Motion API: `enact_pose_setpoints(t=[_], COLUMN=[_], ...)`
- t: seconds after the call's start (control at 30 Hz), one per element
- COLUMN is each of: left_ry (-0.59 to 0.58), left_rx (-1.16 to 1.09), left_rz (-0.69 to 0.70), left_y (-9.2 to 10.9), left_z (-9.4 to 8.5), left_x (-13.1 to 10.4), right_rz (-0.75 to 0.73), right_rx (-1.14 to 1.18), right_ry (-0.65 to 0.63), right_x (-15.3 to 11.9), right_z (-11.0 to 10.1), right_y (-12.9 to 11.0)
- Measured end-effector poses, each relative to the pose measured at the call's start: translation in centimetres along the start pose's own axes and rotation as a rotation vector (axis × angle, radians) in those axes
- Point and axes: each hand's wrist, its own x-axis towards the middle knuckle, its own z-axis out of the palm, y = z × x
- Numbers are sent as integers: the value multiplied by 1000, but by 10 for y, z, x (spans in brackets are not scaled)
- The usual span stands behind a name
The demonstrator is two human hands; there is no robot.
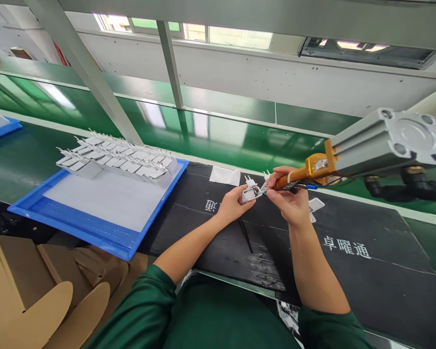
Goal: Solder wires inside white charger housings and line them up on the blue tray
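My left hand [234, 203] grips a small white plug charger [252, 193] with metal prongs, its casing open and parts showing inside. With my right hand [288, 201] I hold a dispenser gun by its brown barrel [288, 179], which joins a large silver cylinder [388, 138]. The gun's thin pale tip is at the open casing; whether it touches is too small to tell. White casing pieces [315, 206] lie just beyond my right hand. Black tweezers [245, 235] rest on the mat below the charger.
A black mat [352, 281] with white lettering covers the bench. At the left, a blue tray [127, 249] holds rows of white chargers [119, 157]. White paper [225, 175] lies behind my left hand. Cardboard boxes [22, 271] stand lower left; a metal post [90, 77] rises behind the tray.
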Motion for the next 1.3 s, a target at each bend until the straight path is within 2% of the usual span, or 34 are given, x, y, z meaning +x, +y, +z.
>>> enact_pose_setpoints(t=[0.2,0.37,0.53,0.63,0.77,1.0,1.2,1.3], left_ry=[-7,-11,-77,-120,-166,-150,-137,-94], left_rx=[36,0,-50,-139,-304,-533,-529,-396], left_rz=[-7,-9,-145,-162,-103,-69,-72,-123], left_y=[3,9,16,15,11,7,9,11], left_z=[-1,-3,-9,-6,4,15,15,7], left_x=[-1,-2,0,-1,-4,-9,-9,-6], right_rz=[9,-8,1,19,36,79,58,8], right_rx=[-9,16,77,127,149,171,120,168], right_ry=[28,-4,-32,-20,-24,-31,-50,-74], right_x=[0,0,-1,-4,-9,-13,-15,-14], right_z=[0,-1,2,8,16,21,18,15], right_y=[1,0,-4,-8,-13,-14,-12,-10])
